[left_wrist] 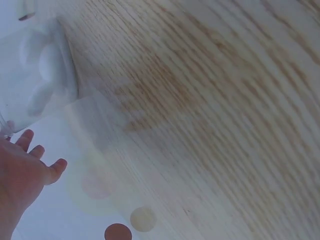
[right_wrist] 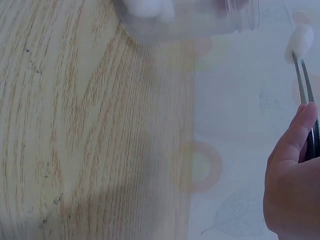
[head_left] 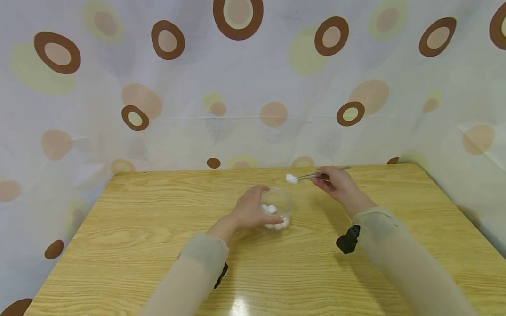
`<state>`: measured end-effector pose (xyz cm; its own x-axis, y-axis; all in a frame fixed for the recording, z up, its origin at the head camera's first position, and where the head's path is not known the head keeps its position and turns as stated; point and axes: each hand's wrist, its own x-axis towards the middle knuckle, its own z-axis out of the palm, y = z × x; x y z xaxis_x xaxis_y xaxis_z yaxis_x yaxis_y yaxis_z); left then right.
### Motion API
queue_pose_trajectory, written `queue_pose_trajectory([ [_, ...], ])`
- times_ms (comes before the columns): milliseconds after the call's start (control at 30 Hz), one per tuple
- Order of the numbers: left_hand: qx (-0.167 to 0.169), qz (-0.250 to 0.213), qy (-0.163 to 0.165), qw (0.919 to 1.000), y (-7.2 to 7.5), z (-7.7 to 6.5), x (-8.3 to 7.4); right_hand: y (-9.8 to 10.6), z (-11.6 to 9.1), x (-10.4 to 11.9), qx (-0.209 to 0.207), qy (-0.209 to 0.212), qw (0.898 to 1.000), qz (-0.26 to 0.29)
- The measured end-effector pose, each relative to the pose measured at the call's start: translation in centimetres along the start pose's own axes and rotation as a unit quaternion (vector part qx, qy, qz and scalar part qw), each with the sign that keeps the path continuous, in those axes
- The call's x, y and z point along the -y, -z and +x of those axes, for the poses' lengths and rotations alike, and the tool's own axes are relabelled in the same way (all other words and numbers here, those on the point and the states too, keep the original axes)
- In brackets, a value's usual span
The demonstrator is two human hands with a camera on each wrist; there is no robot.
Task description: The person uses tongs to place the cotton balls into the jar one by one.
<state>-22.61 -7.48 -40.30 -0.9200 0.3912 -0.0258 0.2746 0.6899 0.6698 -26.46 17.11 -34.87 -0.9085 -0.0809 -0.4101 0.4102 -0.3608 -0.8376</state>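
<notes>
A clear jar (head_left: pixel 283 200) stands on the table with several white cotton balls (head_left: pixel 272 209) inside. My left hand (head_left: pixel 248 210) holds it from the left, thumb near the front of the rim and fingers round the back. In the left wrist view, the cotton shows through the wall of the jar (left_wrist: pixel 15 75). To the right, my right hand (head_left: pixel 341 185) pinches metal tweezers (head_left: pixel 308 176) between thumb and fingers. A cotton ball (right_wrist: pixel 301 41) is caught in the tweezer tips, above and slightly right of the jar's mouth.
The wood-grain table (head_left: pixel 154 219) runs back to a patterned curtain (head_left: pixel 252 139), which also hangs along both sides. Each wrist wears a black camera, such as the one on the right wrist (head_left: pixel 348 241).
</notes>
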Motion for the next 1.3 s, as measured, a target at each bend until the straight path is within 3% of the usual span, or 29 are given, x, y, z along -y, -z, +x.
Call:
queue_pose_trajectory([
  [500, -0.005, -0.001, 0.0, 1.0, -0.5, 0.5, -0.3, -1.6, -0.4, -1.5, 0.034, 0.061, 0.99, -0.126],
  [867, 0.002, -0.002, 0.007, 1.0, -0.4, 0.5, -0.4, -1.8, -0.2, -2.1, 0.066, 0.08, 0.978, -0.183],
  [1000, 0.002, 0.001, 0.001, 1.0, -0.4, 0.5, -0.4, -1.8, -0.3, -2.0, 0.077, 0.076, 0.978, -0.18],
  [1300, 0.008, -0.001, -0.001, 1.0, -0.3, 0.5, -0.3, -1.0, -0.6, -0.7, 0.071, 0.036, 0.991, -0.11],
])
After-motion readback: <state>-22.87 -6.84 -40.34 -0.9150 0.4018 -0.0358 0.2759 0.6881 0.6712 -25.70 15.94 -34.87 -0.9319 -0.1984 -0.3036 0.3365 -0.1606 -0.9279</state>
